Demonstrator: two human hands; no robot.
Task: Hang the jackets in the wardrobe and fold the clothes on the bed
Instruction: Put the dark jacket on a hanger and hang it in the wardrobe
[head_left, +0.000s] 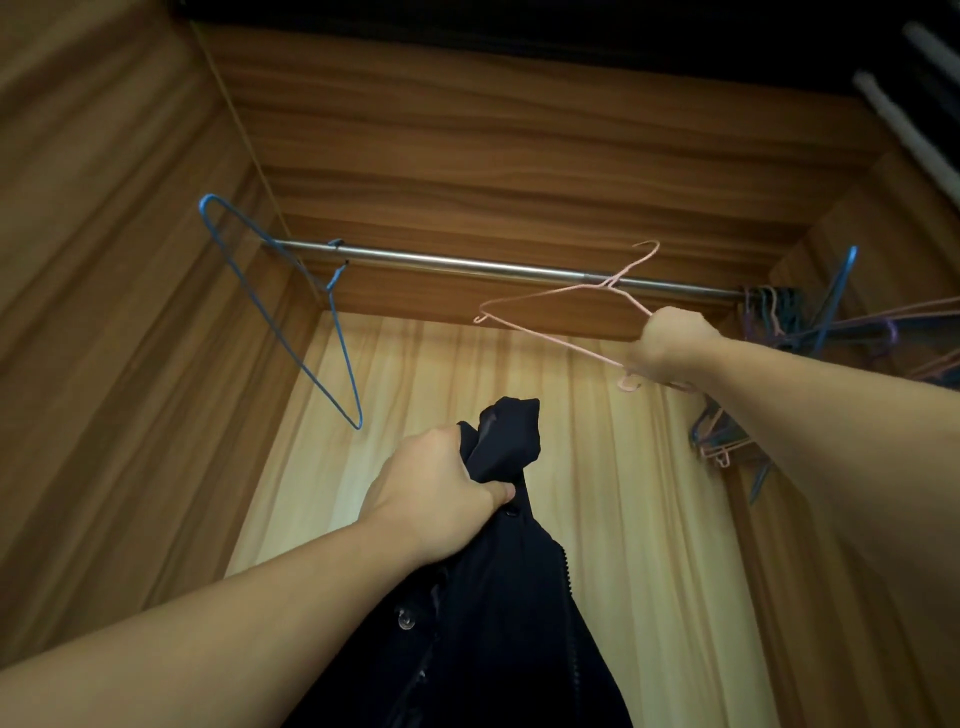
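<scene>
I look up into a wooden wardrobe (130, 312). My left hand (441, 493) grips the collar of a black jacket (493, 597), which hangs down below my fist. My right hand (670, 345) grips a pink wire hanger (545, 301) by one shoulder. The hanger is off the steel rail (467, 264), tilted in front of it with its hook just above the bar. The jacket is apart from the hanger, lower and to the left.
A blue wire hanger (291, 322) hangs on the rail's left end, swung out toward the side wall. Several blue, purple and pink hangers (810, 322) bunch at the rail's right end. The pale back panel (571, 415) lies behind.
</scene>
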